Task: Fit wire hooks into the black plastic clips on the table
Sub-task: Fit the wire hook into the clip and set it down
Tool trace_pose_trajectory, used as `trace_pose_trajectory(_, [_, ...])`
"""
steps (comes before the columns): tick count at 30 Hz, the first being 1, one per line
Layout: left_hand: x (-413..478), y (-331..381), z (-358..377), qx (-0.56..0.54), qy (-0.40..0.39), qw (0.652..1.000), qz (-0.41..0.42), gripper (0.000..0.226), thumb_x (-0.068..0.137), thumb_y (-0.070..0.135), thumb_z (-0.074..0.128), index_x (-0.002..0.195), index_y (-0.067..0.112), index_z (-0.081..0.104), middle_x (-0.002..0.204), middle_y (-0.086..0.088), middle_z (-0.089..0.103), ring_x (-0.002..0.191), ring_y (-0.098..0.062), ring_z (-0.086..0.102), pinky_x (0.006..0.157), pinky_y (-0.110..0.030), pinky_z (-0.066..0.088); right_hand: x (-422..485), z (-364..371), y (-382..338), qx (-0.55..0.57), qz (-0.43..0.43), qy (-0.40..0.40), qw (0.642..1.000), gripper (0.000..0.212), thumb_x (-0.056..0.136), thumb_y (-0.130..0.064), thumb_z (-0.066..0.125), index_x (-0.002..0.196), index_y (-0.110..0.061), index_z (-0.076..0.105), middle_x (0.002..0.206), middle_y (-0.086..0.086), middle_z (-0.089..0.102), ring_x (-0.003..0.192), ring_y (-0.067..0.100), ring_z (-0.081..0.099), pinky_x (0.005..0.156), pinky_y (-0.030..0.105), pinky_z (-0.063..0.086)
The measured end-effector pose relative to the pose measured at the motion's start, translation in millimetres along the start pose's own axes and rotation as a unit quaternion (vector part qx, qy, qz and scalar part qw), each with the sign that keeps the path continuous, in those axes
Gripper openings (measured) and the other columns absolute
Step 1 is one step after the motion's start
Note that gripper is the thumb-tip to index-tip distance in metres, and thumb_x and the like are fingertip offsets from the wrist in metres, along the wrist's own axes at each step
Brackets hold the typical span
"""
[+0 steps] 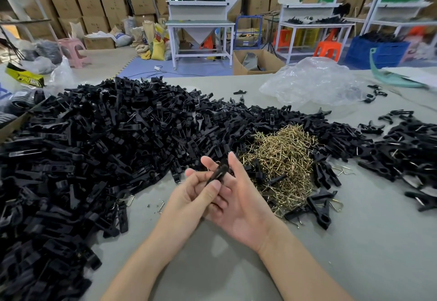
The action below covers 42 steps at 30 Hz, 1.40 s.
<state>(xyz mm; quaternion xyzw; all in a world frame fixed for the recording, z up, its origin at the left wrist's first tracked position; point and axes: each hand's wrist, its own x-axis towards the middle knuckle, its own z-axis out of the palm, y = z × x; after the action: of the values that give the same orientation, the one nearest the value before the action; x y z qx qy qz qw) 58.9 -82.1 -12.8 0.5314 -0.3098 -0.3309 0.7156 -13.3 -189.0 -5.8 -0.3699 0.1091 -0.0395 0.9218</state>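
Observation:
Both hands meet over the grey table (212, 265) just in front of the piles. My left hand (189, 196) pinches a black plastic clip (218, 173) between thumb and fingers. My right hand (241, 196) lies palm-up beside it, fingers straight and touching the clip's far end. A wire end seems to show at the clip's top, blurred. A heap of brass-coloured wire hooks (281, 161) sits just right of the hands. A large pile of black clips (94, 149) covers the left and middle of the table.
Clips with wire hooks fitted lie at the right (406, 151) and near the hook heap (319, 208). A crumpled clear plastic bag (312, 83) sits at the back right. Loose hooks (161, 206) lie near the left wrist. Workbenches, stools and cartons stand beyond the table.

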Motion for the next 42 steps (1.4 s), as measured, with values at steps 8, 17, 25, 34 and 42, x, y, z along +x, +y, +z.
trace_pose_trajectory(8, [-3,1,-1,0.053,0.017,0.998,0.025,0.027,0.083,0.038,0.067,0.104,0.02,0.07,0.073,-0.012,0.065,0.061,-0.019,0.059,0.055,-0.023,0.05,-7,8,5,-0.163,-0.141,0.05,0.975,0.031,0.087,-0.044,0.069,0.115,-0.031,0.072,0.097,0.005,0.069,0.063,0.014,0.047,0.052,0.028,0.044])
trace_pose_trajectory(17, [-4,-3,1,0.031,0.053,0.998,0.011,0.039,0.087,0.051,0.057,0.101,0.018,0.074,0.088,-0.013,0.07,0.068,-0.018,0.06,0.054,-0.02,0.049,-71,-32,-112,-0.17,-0.332,0.235,0.897,0.065,0.08,-0.064,0.065,0.123,-0.016,0.063,0.103,0.003,0.074,0.093,0.019,0.069,0.083,0.036,0.06])
trace_pose_trajectory(25, [-4,-4,10,0.056,0.077,0.995,0.011,0.041,0.089,0.041,0.054,0.103,0.005,0.069,0.083,-0.013,0.069,0.063,-0.018,0.058,0.051,-0.019,0.049,-110,-79,-161,-0.063,-0.287,0.307,0.905,0.043,0.104,-0.038,0.051,0.137,-0.01,0.048,0.12,0.011,0.067,0.096,0.022,0.067,0.08,0.036,0.056])
trace_pose_trajectory(34, [-17,-15,-2,0.599,0.235,0.752,0.142,0.034,0.093,0.032,0.065,0.125,0.021,0.062,0.129,-0.003,0.062,0.121,-0.028,0.051,0.103,-0.042,0.038,-48,10,-8,-0.543,-0.33,0.219,0.741,0.036,0.1,-0.016,0.05,0.131,-0.031,0.058,0.109,-0.013,0.067,0.092,0.002,0.06,0.082,0.018,0.048])
trace_pose_trajectory(42, [-9,-15,-31,0.636,0.125,0.759,0.069,0.029,0.093,0.039,0.065,0.118,0.024,0.069,0.126,0.004,0.063,0.124,-0.026,0.052,0.108,-0.046,0.037,-18,-8,24,-0.786,-0.229,0.233,0.525,0.045,0.104,-0.028,0.04,0.149,-0.028,0.043,0.147,-0.005,0.047,0.136,0.017,0.04,0.115,0.034,0.027])
